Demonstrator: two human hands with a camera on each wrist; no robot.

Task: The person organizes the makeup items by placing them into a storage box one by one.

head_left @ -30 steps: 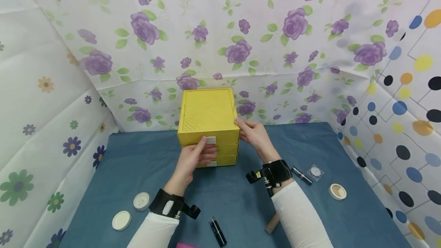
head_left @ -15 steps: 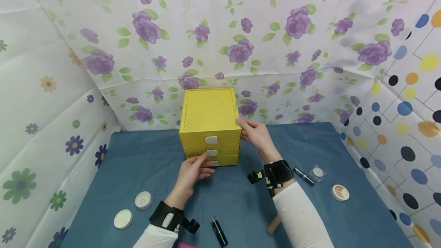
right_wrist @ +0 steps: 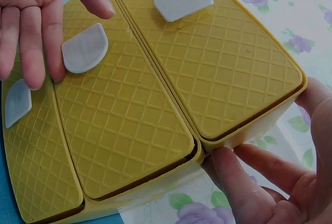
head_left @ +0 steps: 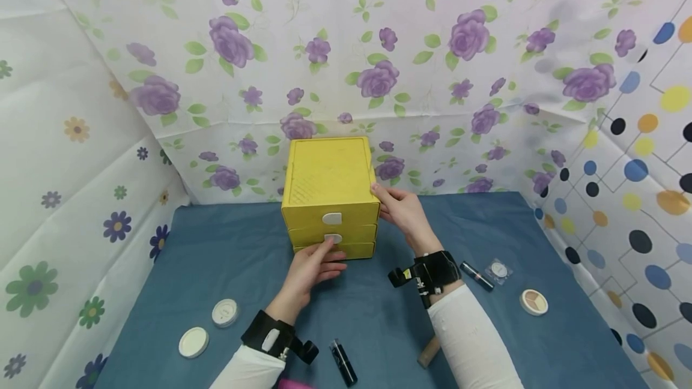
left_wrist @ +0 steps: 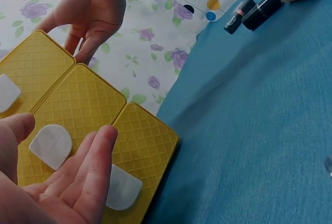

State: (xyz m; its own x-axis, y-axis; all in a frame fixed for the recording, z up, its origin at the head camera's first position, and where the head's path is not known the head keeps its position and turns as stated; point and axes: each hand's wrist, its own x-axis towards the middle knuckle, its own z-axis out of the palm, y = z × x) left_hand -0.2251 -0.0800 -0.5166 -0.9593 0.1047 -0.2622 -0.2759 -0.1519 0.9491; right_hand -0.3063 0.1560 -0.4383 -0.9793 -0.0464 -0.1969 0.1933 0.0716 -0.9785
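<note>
A yellow drawer box (head_left: 330, 173) with three stacked drawers stands at the back of the blue cloth. Each drawer front has a white tab handle, and all three look pushed in. My left hand (head_left: 310, 269) is at the middle drawer, its fingers straight and its thumb tip right by the middle handle (right_wrist: 85, 50). The top handle (right_wrist: 182, 1) is uncovered; in the left wrist view the bottom handle (left_wrist: 124, 189) is partly behind my fingers. My right hand (head_left: 402, 215) grips the box's right front edge, thumb at the top corner and fingers along the side.
Two white round compacts (head_left: 224, 313) lie at left. A black tube (head_left: 343, 364) and a pink item (head_left: 294, 384) are at the front. Near my right forearm lie a beige-ended tube (head_left: 429, 352), a lipstick (head_left: 477, 276), a clear case (head_left: 498, 271) and a beige-pan compact (head_left: 534, 302).
My left hand has let go of the top drawer's handle and moved down to the middle one. My right hand keeps its hold on the box's edge.
</note>
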